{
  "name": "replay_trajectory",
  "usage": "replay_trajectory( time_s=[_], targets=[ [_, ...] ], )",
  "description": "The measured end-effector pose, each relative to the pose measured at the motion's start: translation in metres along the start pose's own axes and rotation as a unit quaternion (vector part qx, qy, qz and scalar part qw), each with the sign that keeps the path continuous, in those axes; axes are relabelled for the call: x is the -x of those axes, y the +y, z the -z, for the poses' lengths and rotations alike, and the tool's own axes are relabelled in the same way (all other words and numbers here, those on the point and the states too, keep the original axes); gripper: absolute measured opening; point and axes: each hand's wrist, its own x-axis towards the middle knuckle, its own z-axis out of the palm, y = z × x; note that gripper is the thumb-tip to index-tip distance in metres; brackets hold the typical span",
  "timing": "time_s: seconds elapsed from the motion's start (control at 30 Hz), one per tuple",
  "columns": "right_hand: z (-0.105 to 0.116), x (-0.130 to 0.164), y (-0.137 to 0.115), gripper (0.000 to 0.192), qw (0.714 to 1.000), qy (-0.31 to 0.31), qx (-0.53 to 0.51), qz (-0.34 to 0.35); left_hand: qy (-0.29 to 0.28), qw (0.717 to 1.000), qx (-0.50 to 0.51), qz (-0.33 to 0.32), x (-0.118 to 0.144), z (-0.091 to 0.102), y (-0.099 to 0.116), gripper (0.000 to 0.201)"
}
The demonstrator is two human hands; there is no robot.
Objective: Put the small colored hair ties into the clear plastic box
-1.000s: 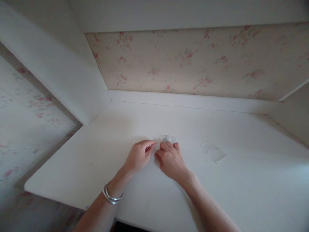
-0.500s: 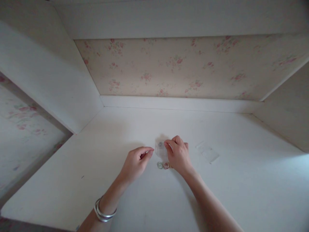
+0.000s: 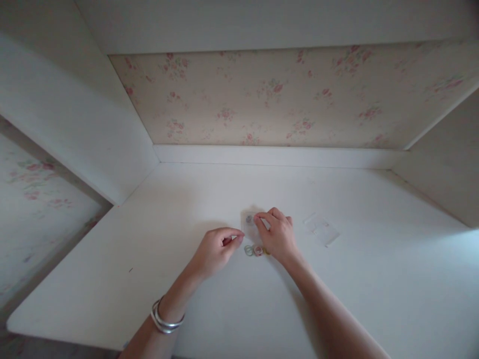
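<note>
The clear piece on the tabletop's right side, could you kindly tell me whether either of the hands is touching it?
No, the clear piece lies on the tabletop, apart from the left hand and right hand.

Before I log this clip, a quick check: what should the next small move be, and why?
Probably lower the left hand toward the green ring. Its fingertips are close by, and the ring lies just in front of the clear container, while the right hand is at that container's right side. Whether either pinch holds something is too small to tell.
</note>
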Motion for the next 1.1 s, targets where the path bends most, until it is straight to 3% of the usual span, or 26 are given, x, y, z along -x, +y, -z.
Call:
replay_trajectory(
  time_s=[0.13, 0.23, 0.4, 0.6, 0.77, 0.93, 1.1],
  targets=[
    [0.005, 0.005, 0.006, 0.024, 0.998, 0.042, -0.038, -0.029, -0.033, 0.998, -0.039, -0.022, 0.0, -0.006, -0.004, 0.022],
    [0.005, 0.005, 0.016, 0.027, 0.989, 0.067, -0.09, -0.093, -0.054, 0.995, -0.067, -0.058, 0.0, -0.011, -0.007, 0.018],
    [0.003, 0.003, 0.027, 0.032, 0.976, 0.028, -0.101, -0.192, -0.067, 0.986, -0.122, -0.086, 0.001, -0.016, -0.012, 0.017],
    [0.011, 0.005, 0.018, 0.042, 0.982, -0.069, 0.024, -0.172, -0.066, 0.977, -0.172, -0.105, 0.002, -0.017, -0.01, 0.018],
    [0.012, 0.006, 0.015, 0.042, 0.986, -0.075, 0.038, -0.143, -0.064, 0.978, -0.161, -0.113, 0.002, -0.018, -0.007, 0.021],
    [0.012, 0.008, 0.014, 0.037, 0.99, -0.071, 0.02, -0.122, -0.071, 0.99, -0.082, -0.091, 0.002, -0.015, -0.003, 0.019],
    [0.013, 0.011, 0.007, 0.038, 0.99, -0.076, 0.019, -0.115, 0.004, 0.995, -0.061, -0.083, 0.001, -0.01, 0.001, 0.023]
  ],
)
